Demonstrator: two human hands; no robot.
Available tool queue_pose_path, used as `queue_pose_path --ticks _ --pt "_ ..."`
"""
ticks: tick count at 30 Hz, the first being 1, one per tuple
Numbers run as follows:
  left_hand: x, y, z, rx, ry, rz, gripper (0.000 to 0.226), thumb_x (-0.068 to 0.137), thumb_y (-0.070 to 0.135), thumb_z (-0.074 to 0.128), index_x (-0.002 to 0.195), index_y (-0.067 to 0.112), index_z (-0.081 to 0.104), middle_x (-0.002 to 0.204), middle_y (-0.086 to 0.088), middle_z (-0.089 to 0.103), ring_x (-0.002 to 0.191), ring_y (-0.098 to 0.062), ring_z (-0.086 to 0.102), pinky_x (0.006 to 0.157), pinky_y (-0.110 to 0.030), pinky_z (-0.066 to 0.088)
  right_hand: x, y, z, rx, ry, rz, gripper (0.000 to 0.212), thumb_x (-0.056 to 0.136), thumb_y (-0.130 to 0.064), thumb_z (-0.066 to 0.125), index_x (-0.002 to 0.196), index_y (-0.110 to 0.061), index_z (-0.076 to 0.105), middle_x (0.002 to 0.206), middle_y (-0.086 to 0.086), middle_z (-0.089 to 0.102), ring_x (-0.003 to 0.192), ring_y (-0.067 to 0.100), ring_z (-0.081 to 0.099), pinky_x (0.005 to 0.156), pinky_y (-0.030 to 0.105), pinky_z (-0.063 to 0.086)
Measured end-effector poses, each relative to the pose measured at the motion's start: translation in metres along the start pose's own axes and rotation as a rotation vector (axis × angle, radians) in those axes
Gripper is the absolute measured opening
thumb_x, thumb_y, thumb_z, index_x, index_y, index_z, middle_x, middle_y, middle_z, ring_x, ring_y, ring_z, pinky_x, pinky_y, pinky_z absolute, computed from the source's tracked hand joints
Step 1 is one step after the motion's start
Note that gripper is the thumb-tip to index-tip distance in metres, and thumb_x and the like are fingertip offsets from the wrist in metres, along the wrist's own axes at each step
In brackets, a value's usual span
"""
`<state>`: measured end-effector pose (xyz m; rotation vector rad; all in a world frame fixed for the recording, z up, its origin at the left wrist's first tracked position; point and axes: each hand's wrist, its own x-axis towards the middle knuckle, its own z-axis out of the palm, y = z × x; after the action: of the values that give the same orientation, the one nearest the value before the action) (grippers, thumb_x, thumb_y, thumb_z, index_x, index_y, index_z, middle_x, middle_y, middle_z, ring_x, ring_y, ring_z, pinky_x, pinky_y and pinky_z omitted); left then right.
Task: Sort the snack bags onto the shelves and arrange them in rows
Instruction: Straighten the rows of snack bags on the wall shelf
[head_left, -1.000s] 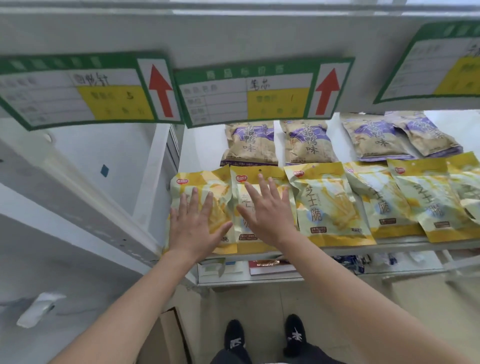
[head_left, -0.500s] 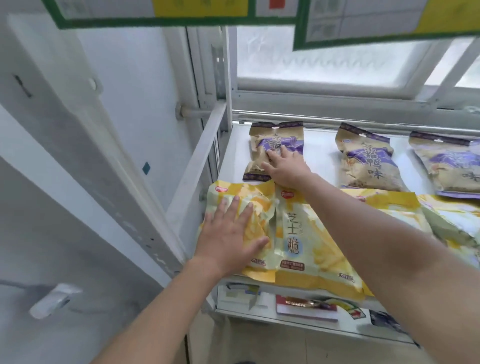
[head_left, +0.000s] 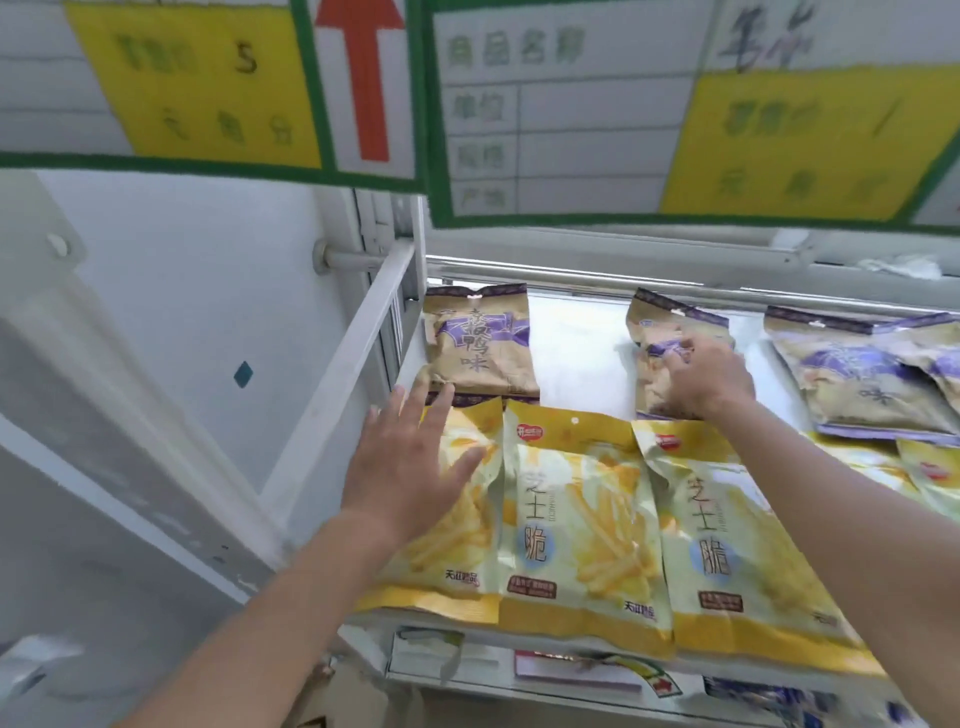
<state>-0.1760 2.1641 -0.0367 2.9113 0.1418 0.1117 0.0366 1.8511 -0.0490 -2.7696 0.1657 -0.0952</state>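
On the white shelf (head_left: 576, 358), yellow snack bags form the front row and brown-and-purple bags the back row. My left hand (head_left: 410, 462) lies flat with fingers spread on the leftmost yellow bag (head_left: 457, 551). Beside it lie a second yellow bag (head_left: 576, 525) and a third yellow bag (head_left: 727, 545). The leftmost brown bag (head_left: 480, 345) sits alone at the back left. My right hand (head_left: 701, 379) rests with curled fingers on the second brown bag (head_left: 670, 332). More brown bags (head_left: 862, 374) overlap at the right.
Green-bordered price labels with a red arrow (head_left: 358, 78) hang from the shelf above, close overhead. A white upright frame (head_left: 343, 384) bounds the shelf's left side. A lower shelf (head_left: 545, 675) holds other packets. A bare strip of shelf lies between the first two brown bags.
My right hand has moved from the leftmost brown bag rightward onto the second brown bag. My left hand stays on the leftmost yellow bag. The view has tilted up toward the labels.
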Motion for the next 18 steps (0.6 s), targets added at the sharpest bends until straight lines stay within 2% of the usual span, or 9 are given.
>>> queue_pose_path --ticks 3,8,13,18 --pt "0.054 0.01 0.002 -0.024 -0.018 0.013 0.068 0.097 0.059 0.028 0.155 0.027 0.013 0.163 0.001 0.01 0.148 -0.021 0.011 0.117 -0.042 0.02 -0.003 0.021 -0.005 -0.07 -0.079 -0.043 0.047 0.091 -0.044 0.05 0.133 -0.025 0.054 0.137 0.015 0.051 0.123 0.039 0.046 0.101 0.047 0.043" --pt "0.118 0.009 0.023 0.033 -0.243 -0.049 0.074 0.095 0.066 0.023 0.155 0.026 0.009 0.164 -0.001 0.0 0.15 -0.024 0.003 0.119 -0.044 0.012 -0.003 -0.022 0.011 -0.221 -0.229 -0.233 0.059 0.093 -0.052 0.038 0.146 -0.027 0.035 0.151 0.01 0.035 0.138 0.034 0.031 0.11 0.044 0.032" --pt "0.119 0.007 0.028 0.096 -0.241 -0.002 0.072 0.098 0.061 0.021 0.156 0.022 0.005 0.163 -0.004 -0.004 0.149 -0.023 -0.008 0.119 -0.039 -0.001 -0.019 -0.065 0.031 -0.227 -0.231 -0.279 0.061 0.094 -0.055 0.035 0.149 -0.03 0.027 0.156 0.006 0.027 0.141 0.033 0.024 0.113 0.043 0.025" --pt "0.117 0.001 0.018 0.084 -0.204 -0.003 0.072 0.095 0.065 0.023 0.155 0.027 0.012 0.163 -0.004 0.0 0.15 -0.026 -0.005 0.12 -0.048 0.005 -0.027 -0.058 0.018 -0.162 -0.206 -0.229 0.063 0.095 -0.056 0.034 0.151 -0.028 0.022 0.16 0.007 0.017 0.143 0.03 0.022 0.115 0.048 0.022"
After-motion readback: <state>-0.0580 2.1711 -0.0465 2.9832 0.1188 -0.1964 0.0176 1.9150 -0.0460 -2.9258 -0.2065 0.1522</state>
